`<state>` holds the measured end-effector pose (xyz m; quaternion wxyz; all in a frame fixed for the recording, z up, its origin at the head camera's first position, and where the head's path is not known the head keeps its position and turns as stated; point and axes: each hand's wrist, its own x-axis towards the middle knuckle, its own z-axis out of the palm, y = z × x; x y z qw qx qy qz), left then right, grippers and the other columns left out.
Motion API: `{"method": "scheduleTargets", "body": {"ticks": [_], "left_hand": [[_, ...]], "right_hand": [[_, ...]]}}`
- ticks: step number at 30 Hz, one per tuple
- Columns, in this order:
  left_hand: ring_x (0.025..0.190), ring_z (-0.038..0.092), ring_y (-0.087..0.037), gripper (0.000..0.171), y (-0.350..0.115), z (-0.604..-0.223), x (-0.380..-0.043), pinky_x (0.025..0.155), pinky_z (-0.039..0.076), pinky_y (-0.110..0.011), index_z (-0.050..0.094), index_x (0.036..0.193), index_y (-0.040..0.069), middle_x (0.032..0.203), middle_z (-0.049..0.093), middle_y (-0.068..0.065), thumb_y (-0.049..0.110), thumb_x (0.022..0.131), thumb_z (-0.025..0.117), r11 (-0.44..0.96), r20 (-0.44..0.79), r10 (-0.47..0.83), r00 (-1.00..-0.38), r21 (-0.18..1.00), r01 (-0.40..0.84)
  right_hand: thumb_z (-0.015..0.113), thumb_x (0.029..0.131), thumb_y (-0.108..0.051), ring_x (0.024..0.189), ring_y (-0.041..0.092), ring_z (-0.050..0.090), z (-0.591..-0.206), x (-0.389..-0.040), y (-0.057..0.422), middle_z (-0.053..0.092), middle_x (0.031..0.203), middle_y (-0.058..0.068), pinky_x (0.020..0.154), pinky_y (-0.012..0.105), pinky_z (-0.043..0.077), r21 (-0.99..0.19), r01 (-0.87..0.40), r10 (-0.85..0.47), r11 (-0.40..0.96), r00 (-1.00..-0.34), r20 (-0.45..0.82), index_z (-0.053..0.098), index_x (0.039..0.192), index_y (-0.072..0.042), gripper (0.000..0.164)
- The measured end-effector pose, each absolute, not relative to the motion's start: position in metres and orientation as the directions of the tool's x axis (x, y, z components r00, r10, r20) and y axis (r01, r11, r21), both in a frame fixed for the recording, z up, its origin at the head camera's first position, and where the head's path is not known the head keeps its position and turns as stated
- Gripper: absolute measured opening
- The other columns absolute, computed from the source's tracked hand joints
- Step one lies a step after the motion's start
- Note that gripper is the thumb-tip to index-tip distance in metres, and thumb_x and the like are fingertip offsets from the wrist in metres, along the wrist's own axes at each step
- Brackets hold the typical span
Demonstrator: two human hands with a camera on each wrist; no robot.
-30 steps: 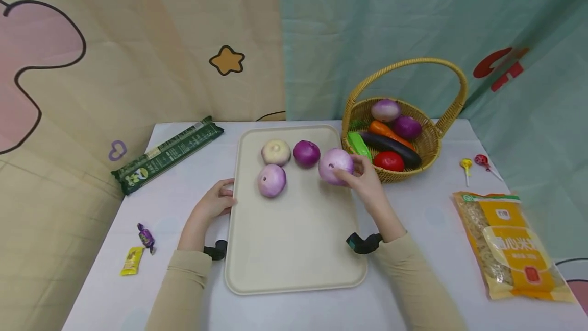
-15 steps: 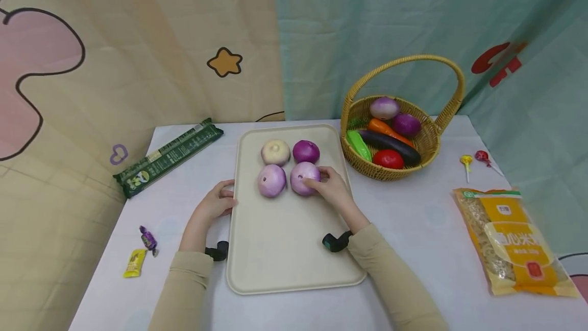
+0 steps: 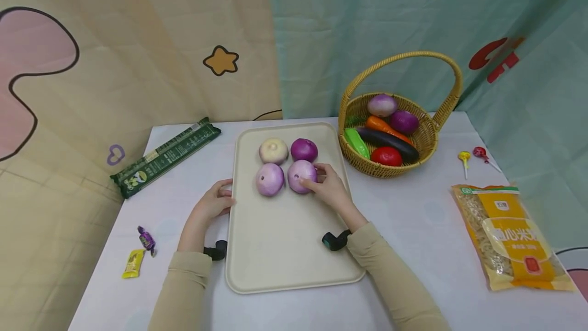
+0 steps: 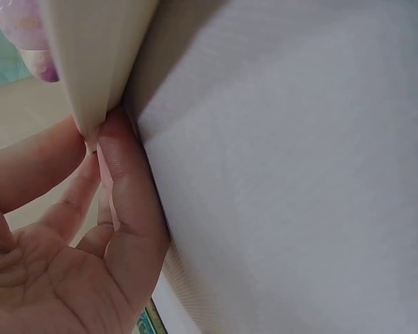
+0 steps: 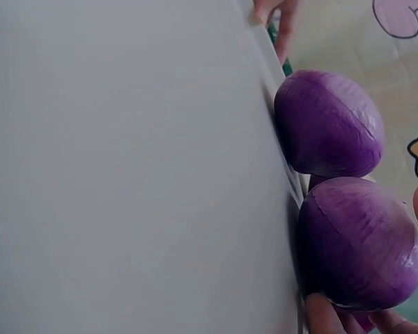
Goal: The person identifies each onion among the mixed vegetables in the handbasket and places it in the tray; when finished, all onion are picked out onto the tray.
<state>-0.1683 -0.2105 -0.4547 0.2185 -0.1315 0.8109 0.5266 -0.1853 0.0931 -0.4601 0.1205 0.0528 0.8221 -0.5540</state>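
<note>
Onion [image 3: 301,176] held on a beige tray [image 3: 294,249]
The right hand [image 3: 332,188] grips it, thumb and fingers part-spread, just beside a second onion [image 3: 270,180]; the left hand [image 3: 213,203] pinches the tray's left rim narrowly.

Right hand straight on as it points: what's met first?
The round pale-purple onion in the right hand. Beyond that, probably the round cream-white onion or round dark-purple onion; depth is unclear.
</note>
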Motion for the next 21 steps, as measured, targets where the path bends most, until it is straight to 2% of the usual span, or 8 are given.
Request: {"method": "scheduleTargets", "body": {"ticks": [6, 11, 17, 21], "left_hand": [[0.103, 0.058, -0.023, 0.065, -0.211, -0.453, -0.167, 0.088, 0.056, -0.033, 0.030, 0.153, 0.007, 0.122, 0.048, -0.018, 0.000, 0.094, 0.056, 0.412, -0.496, 0.023, -0.868, 0.796, -0.444], [0.102, 0.057, -0.023, 0.065, -0.212, -0.450, -0.166, 0.085, 0.055, -0.031, 0.029, 0.154, 0.007, 0.123, 0.048, -0.019, 0.001, 0.095, 0.056, 0.416, -0.497, 0.024, -0.867, 0.794, -0.443], [0.101, 0.057, -0.022, 0.065, -0.213, -0.452, -0.167, 0.084, 0.055, -0.030, 0.029, 0.154, 0.007, 0.121, 0.049, -0.018, 0.002, 0.095, 0.056, 0.419, -0.495, 0.034, -0.868, 0.796, -0.437], [0.098, 0.057, -0.020, 0.065, -0.212, -0.454, -0.167, 0.081, 0.055, -0.029, 0.029, 0.153, 0.006, 0.118, 0.049, -0.016, 0.001, 0.094, 0.056, 0.418, -0.493, 0.037, -0.869, 0.798, -0.434]], "right_hand": [[0.073, 0.088, -0.034, 0.131, 0.032, 0.051, -0.443, -0.183, 0.102, 0.048, 0.144, 0.015, 0.104, 0.046, 0.047, -0.904, 0.222, -0.075, 0.365, -0.961, -0.267, 0.040, 0.145, -0.006, 0.071], [0.069, 0.092, -0.034, 0.132, 0.034, 0.048, -0.410, -0.191, 0.128, 0.050, 0.144, 0.016, 0.106, 0.048, 0.045, -0.924, 0.130, -0.066, 0.360, -0.984, -0.164, 0.046, 0.142, -0.006, 0.062], [0.064, 0.095, -0.036, 0.121, 0.027, 0.056, -0.366, -0.213, 0.179, 0.057, 0.135, 0.015, 0.103, 0.043, 0.048, -0.935, 0.066, 0.107, 0.348, -0.994, -0.030, 0.051, 0.138, -0.003, 0.056], [0.060, 0.096, -0.040, 0.111, 0.015, 0.055, -0.349, -0.235, 0.213, 0.058, 0.124, 0.004, 0.100, 0.034, 0.049, -0.960, 0.113, 0.320, 0.257, -0.947, -0.026, 0.053, 0.138, -0.006, 0.055]]}}
